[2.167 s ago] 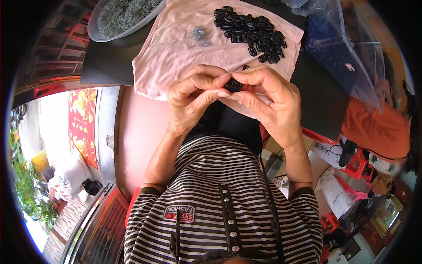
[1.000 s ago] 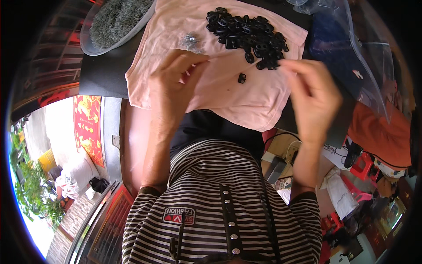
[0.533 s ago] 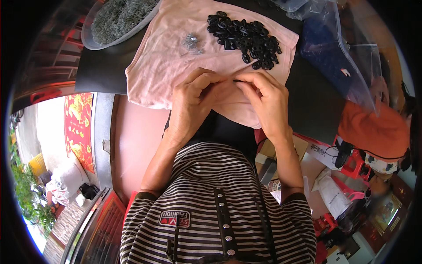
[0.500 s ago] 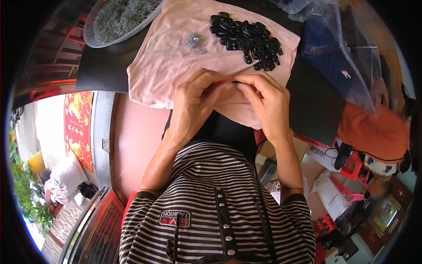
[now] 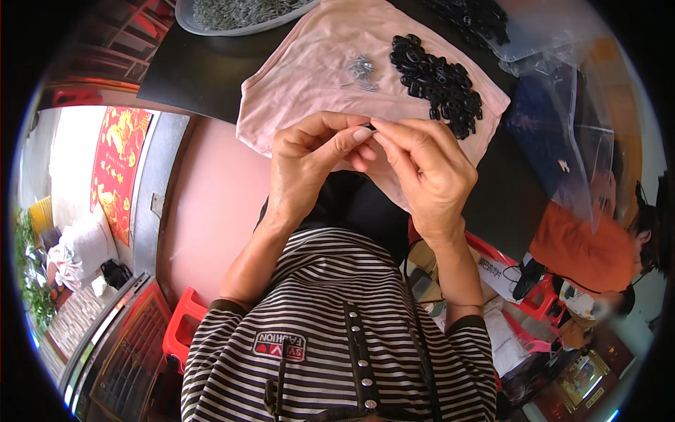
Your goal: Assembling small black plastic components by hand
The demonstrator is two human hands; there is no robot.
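Observation:
My left hand (image 5: 304,165) and my right hand (image 5: 430,165) meet at the fingertips in front of me, above the near edge of a pink cloth (image 5: 299,88). Pinched between them is a small black piece (image 5: 370,127), mostly covered by the fingers. Whether a pin is with it cannot be made out. Beyond my hands, on the cloth, lies a heap of small black oval pieces (image 5: 439,79), some with holes. Left of that heap is a small scatter of thin silvery metal pins (image 5: 362,70).
The cloth lies over a dark table (image 5: 200,74). At the far left a clear tub (image 5: 246,32) holds many silvery pins. More black pieces (image 5: 471,20) and clear plastic bags (image 5: 587,133) are at the far right. A person in orange (image 5: 583,246) sits at right; a red stool (image 5: 184,323) stands at left.
My view has shifted, so the cloth and heaps sit further right and the tub higher. The left thumb now shows on top at the black piece. Both hands stay together.

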